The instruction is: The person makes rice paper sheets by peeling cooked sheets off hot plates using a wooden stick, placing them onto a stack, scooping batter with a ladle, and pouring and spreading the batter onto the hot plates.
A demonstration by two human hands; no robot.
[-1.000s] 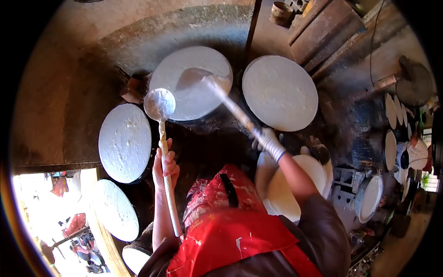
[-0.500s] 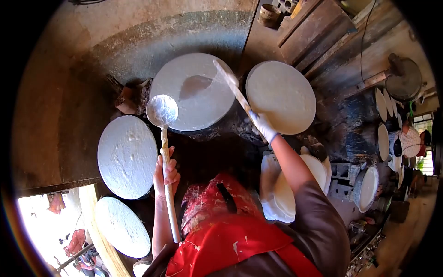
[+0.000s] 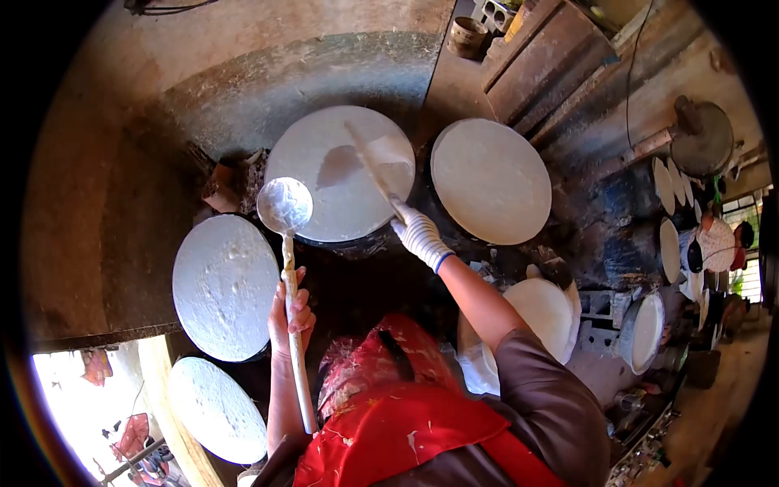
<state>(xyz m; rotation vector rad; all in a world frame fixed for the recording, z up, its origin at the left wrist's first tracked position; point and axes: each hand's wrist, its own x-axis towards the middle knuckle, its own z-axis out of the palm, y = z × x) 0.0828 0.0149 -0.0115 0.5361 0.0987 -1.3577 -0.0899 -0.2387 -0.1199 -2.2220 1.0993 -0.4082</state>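
Note:
My bare left hand [image 3: 292, 321] is closed around the long handle of a metal ladle [image 3: 286, 205]. Its bowl, smeared with whitish residue, hangs over the near-left edge of a large round pan [image 3: 304, 142] coated in a pale layer. My right hand [image 3: 420, 235], in a striped white glove with a blue cuff, grips a wooden stick [image 3: 372, 168]. The stick's far end lies over that pan, where a darker patch shows in the coating; I cannot tell whether it touches. A second pale round surface [image 3: 491, 183] lies right of the middle pan.
Two more white-topped rounds lie at left, one upper [image 3: 225, 288] and one lower [image 3: 217, 410]. Stacked pale discs [image 3: 540, 321] stand near my right arm. Concrete blocks [image 3: 599, 312] and a rimmed basin [image 3: 647, 333] are farther right. A wall [image 3: 292, 69] curves behind the pans.
My right hand and the stick have swung left, from between the two pans to over the middle one. The left hand still holds the ladle in place. The view has tilted slightly upward.

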